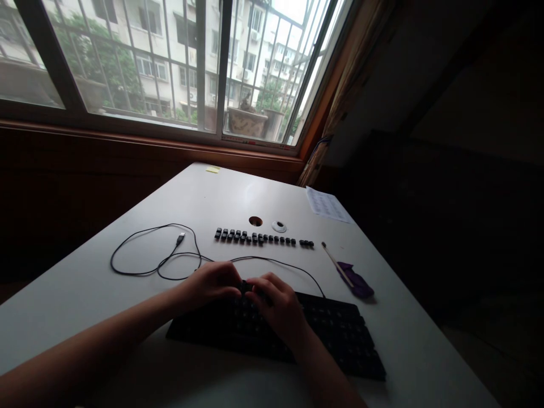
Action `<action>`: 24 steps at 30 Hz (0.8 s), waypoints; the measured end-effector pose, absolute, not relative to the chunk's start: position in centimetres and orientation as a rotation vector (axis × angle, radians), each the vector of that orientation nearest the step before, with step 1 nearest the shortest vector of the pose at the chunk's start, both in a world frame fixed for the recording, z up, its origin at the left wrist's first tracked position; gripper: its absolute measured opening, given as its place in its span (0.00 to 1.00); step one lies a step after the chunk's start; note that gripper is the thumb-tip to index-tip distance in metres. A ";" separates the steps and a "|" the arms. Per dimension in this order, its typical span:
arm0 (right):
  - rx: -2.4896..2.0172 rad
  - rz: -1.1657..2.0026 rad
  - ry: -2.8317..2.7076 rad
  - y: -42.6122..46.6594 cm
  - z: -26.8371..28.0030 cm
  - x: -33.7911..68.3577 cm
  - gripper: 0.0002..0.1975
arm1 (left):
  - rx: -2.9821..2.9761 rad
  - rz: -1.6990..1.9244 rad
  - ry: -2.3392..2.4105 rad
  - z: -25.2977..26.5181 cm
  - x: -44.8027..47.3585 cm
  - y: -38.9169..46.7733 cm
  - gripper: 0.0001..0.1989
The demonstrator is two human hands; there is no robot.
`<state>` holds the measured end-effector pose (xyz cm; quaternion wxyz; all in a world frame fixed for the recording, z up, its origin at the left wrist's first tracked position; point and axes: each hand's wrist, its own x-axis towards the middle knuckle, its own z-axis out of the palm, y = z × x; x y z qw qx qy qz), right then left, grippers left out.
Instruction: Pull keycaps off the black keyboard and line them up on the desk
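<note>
A black keyboard (340, 328) lies at a slant near the front of the white table, dim in the shadow. My left hand (219, 280) is over its back edge, the fingers closed in a pinch. Close beside it, my right hand (276, 297) bends over the keys with thumb and fingertips drawn together. Between the two sets of fingertips shows a small dark keycap (243, 286); whether it is loose or still seated is hidden. Beyond the hands, several loose black keycaps (255, 238) stand in rows on the table.
The keyboard's black cable (155, 226) loops across the left side, ending in a USB plug (181, 238). A cotton-tipped stick (338, 264) rests on a purple cloth (361, 286) at right. Farther back are a round hole (255, 221), its ring cover (279, 226) and a printed sheet (327, 205).
</note>
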<state>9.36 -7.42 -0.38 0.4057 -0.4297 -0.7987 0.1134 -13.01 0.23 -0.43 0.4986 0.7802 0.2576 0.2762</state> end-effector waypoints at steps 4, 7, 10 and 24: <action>-1.116 0.266 -2.046 -7.4 -0.6 9.4 0.10 | 1.924 0.667 0.601 -0.5 -12.9 0.2 0.15; -1.128 0.261 -2.059 -7.3 -0.8 9.5 0.10 | 1.917 0.683 0.595 -0.6 -12.9 0.2 0.15; -1.126 0.275 -2.060 -7.3 -0.9 9.5 0.11 | 1.897 0.678 0.583 -0.8 -12.8 0.1 0.13; -1.170 0.275 -1.985 -7.0 -1.1 9.6 0.10 | 1.952 0.721 0.651 0.0 -12.8 -0.1 0.11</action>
